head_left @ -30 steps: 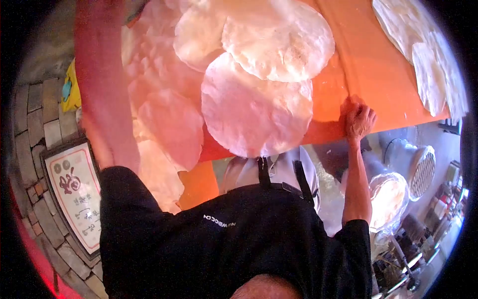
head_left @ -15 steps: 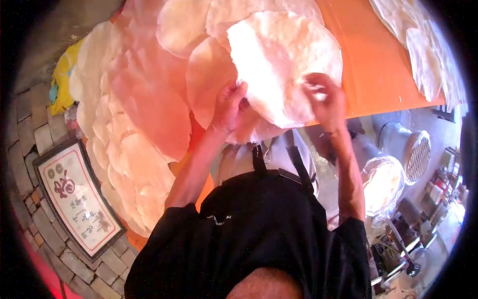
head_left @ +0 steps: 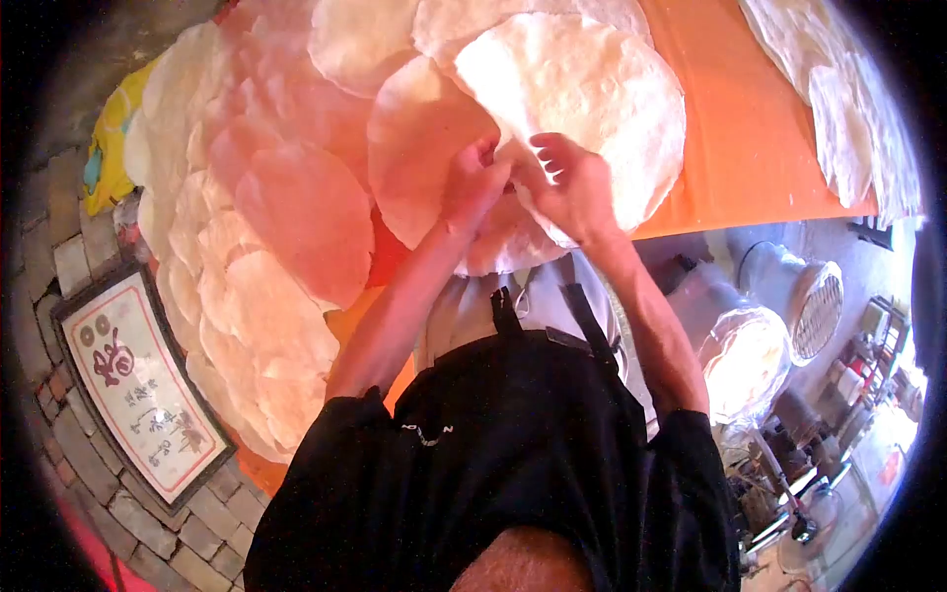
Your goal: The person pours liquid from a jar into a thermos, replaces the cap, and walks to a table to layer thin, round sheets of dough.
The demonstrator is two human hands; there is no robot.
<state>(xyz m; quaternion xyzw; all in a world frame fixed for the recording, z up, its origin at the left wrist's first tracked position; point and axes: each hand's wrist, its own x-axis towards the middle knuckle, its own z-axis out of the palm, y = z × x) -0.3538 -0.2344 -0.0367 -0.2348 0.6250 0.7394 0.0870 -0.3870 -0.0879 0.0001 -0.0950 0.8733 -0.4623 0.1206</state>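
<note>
A thin, round, pale flatbread [head_left: 612, 109] is lifted slightly in front of me, its left edge at my fingers. My left hand [head_left: 477, 180] is closed at that edge, fingertips curled in. Close beside it, my right hand [head_left: 574, 189] pinches the same edge with thumb and forefinger, its other fingers bent. The hands almost touch, and the exact grip is partly hidden between them. Under and left of the held sheet lies another round flatbread [head_left: 419, 148]. More sheets overlap beyond it.
An orange-covered table [head_left: 730, 128] carries many overlapping flatbreads [head_left: 306, 212] on the left and more [head_left: 843, 128] at far right. Below right stand plastic-wrapped stacked rounds [head_left: 745, 360] and a cylinder with a grille [head_left: 817, 311]. A framed sign [head_left: 148, 390] lies on the brick paving.
My right hand has moved left from the middle of the flatbread to its left edge, beside my left hand. My left hand has shifted slightly right.
</note>
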